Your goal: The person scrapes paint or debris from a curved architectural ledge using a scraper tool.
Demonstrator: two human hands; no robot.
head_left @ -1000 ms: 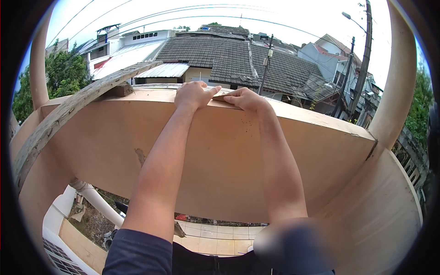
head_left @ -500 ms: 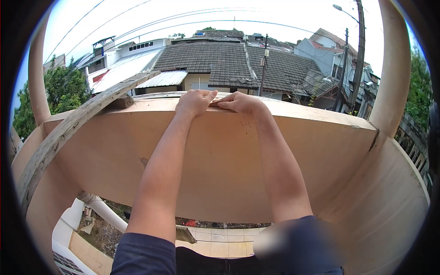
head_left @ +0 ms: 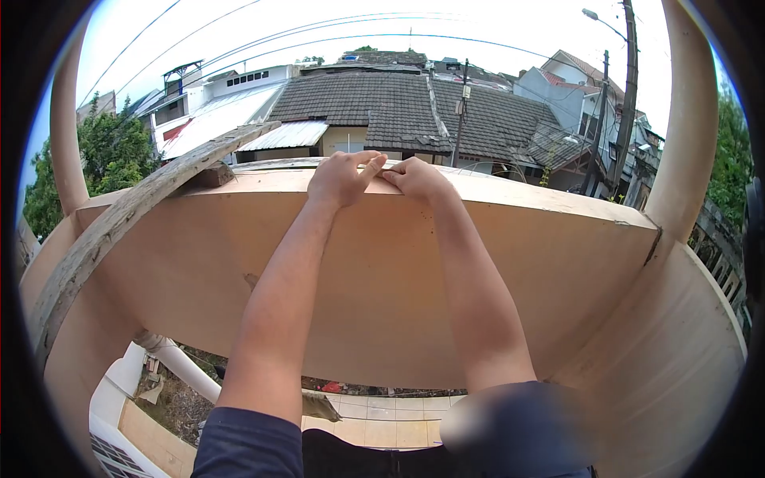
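Both arms reach forward to the top of a peach-coloured concrete beam. My left hand rests at the beam's near edge, its thumb pointing right and its fingers bent over the top. Close beside it, my right hand is closed, with fingertips turned in toward the left thumb. The fingertips almost meet, and whatever they pinch, if anything, is hidden or too small to name. Small dark specks mark the beam's face below the right wrist.
At left, a weathered wooden plank leans over the beam on a wood block. Round columns rise at both ends. Beneath the beam is an opening with a tiled floor below. Tiled roofs and overhead wires lie beyond.
My right hand has shifted slightly left, closer to my left hand. A small brownish bit seen between the fingertips is now covered. My left hand has barely moved.
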